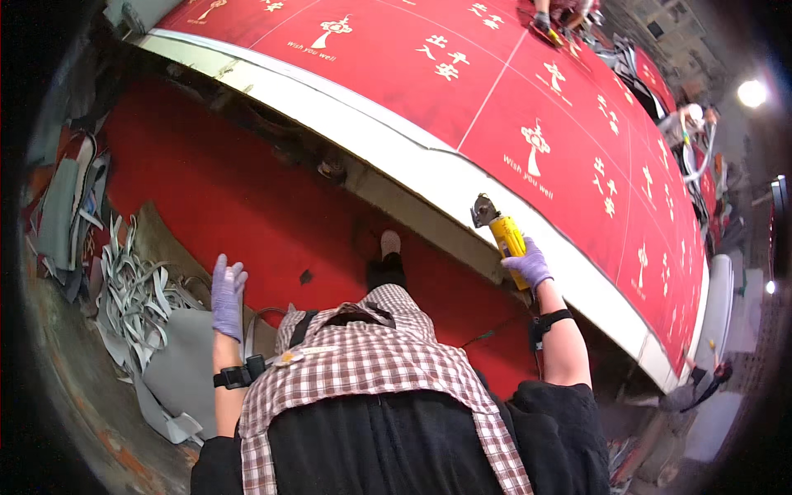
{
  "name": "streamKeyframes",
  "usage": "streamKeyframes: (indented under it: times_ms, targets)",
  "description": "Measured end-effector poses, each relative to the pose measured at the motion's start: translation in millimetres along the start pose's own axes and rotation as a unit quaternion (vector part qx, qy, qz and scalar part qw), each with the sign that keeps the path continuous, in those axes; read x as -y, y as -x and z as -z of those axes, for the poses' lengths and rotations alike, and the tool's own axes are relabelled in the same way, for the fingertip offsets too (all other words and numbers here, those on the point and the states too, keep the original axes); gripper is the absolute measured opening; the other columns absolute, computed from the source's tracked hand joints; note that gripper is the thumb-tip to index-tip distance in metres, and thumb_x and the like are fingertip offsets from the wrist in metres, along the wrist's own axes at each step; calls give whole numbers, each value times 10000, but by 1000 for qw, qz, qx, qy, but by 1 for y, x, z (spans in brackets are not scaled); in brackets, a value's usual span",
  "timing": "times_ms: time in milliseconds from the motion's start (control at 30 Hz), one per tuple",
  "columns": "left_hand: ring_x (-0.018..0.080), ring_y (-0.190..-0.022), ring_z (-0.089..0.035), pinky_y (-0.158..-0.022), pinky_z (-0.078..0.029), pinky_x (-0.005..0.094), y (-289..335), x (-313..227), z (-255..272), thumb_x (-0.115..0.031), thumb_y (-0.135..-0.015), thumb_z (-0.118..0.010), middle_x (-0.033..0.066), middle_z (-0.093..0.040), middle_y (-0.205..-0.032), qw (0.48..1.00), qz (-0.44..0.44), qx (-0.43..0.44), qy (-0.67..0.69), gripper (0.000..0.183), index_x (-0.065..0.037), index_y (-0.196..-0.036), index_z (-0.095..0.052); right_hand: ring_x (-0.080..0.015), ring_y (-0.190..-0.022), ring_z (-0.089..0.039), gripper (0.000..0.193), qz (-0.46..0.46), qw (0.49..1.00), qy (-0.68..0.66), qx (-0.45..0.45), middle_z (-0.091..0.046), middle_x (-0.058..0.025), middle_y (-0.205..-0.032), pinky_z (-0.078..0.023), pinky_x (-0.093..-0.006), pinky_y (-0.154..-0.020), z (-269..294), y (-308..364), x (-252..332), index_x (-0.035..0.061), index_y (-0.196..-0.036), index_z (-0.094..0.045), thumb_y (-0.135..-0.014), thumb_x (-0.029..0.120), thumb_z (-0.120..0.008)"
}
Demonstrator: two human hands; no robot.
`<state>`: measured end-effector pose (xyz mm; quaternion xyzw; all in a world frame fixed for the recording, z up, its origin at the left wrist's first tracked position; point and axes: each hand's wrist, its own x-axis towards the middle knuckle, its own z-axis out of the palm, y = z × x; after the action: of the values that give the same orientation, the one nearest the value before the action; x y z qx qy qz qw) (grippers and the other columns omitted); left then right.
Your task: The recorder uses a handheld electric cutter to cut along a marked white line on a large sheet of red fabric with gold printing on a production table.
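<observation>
My right hand (529, 262), in a purple glove, is wrapped round the yellow body of a handheld electric cutter (507, 236). The cutter's dark metal head points away from me, over the white edge of a long table (396, 155). Printed red mat sheeting (503, 107) with white and gold designs covers the table top. On my left, my other gloved hand, my left hand (228, 297), is raised with its fingers stretched out and holds nothing. It is nearest to a heap of grey cut strips (144, 280).
Red matting (247, 206) covers the floor between me and the table. Grey offcuts (177, 363) lie at the left. A co-worker's gloved hand (542, 22) holds a tool at the table's far side; other people (689, 124) are at the right. A cable (491, 332) runs near my right arm.
</observation>
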<state>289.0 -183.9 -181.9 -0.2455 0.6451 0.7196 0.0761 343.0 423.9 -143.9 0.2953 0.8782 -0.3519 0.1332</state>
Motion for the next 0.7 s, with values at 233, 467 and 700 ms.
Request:
streamKeyframes:
  times_ms: [233, 467, 700]
  targets:
    - [304, -1187, -470, -1022, -334, 409, -16, -17, -59, -338, -943, -425, 203, -419, -1340, 980, -13, -190, 55, 566, -131, -1432, -229, -339, -911, -612, 697, 49, 977, 198, 61, -626, -196, -962, -478, -391, -792, 33, -141, 41, 56, -1165, -467, -578, 304, -749]
    - [295, -1184, -474, -1027, -328, 398, -27, -33, -137, -341, -964, -380, 187, -411, -1354, 981, 23, -186, 56, 554, -141, -1443, -185, -342, -936, -609, 699, 69, 954, 269, 116, -622, -201, -987, -486, -407, -792, 48, -220, 35, 76, -1210, -428, -622, 330, -709]
    - [282, -1166, -481, -1000, -362, 392, -60, -46, -177, -401, -953, -403, 172, -409, -1351, 987, 16, -159, 20, 560, -194, -1435, -206, -339, -922, -610, 699, 110, 957, 238, 121, -623, -185, -975, -484, -412, -795, 41, -243, 39, 95, -1233, -423, -632, 318, -703]
